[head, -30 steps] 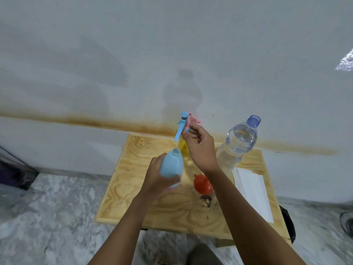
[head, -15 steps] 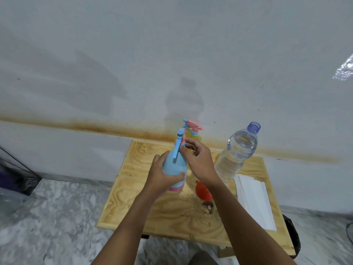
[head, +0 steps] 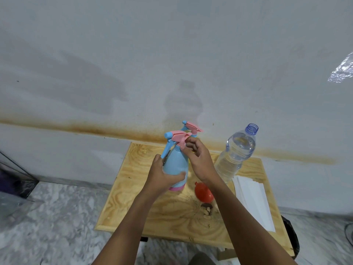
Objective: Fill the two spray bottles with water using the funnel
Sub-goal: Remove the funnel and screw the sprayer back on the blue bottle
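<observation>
- Your left hand (head: 162, 176) wraps the blue bottle (head: 175, 163), steadying it upright on the table (head: 133, 207).
- Your right hand (head: 198, 159) pinches its sprayer (head: 178, 137), apparently to twist it.
- The funnel (head: 203, 192) lies just beside.

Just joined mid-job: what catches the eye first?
Centre frame, the left hand grips a blue spray bottle while the right hand pinches its pink spray head. Right of them an uncapped water bottle stands on the wooden table, a red funnel lying before it.
</observation>
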{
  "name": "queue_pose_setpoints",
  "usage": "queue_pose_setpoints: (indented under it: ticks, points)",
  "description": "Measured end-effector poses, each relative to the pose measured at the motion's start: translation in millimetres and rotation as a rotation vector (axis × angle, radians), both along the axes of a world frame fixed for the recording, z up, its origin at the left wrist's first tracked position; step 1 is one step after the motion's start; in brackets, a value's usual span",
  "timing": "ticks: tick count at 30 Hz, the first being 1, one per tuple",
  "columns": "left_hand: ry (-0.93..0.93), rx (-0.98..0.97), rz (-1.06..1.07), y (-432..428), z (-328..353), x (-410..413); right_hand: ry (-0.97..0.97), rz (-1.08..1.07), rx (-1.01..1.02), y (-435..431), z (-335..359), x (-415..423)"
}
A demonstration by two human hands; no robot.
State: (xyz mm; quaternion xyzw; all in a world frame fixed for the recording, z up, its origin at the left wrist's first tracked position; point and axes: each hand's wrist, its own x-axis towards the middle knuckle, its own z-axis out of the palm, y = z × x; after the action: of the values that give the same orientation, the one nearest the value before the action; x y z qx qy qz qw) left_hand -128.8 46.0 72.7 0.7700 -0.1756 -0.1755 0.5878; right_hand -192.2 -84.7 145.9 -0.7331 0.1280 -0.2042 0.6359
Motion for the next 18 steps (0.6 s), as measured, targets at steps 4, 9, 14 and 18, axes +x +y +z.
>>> queue_pose_setpoints:
  ticks: [4,9,14,18]
  points:
    - [-0.026,0.006,-0.033,0,2,2,0.013,0.109,-0.048,-3,11,-3]
    - [-0.082,-0.044,-0.037,1,17,-4,0.006,0.012,-0.073,1,8,-3]
    - [-0.119,-0.059,-0.056,-2,23,-9,-0.024,-0.136,0.057,13,-2,-1]
    - [-0.137,-0.060,-0.056,-1,24,-8,-0.010,-0.122,0.058,13,-2,1]
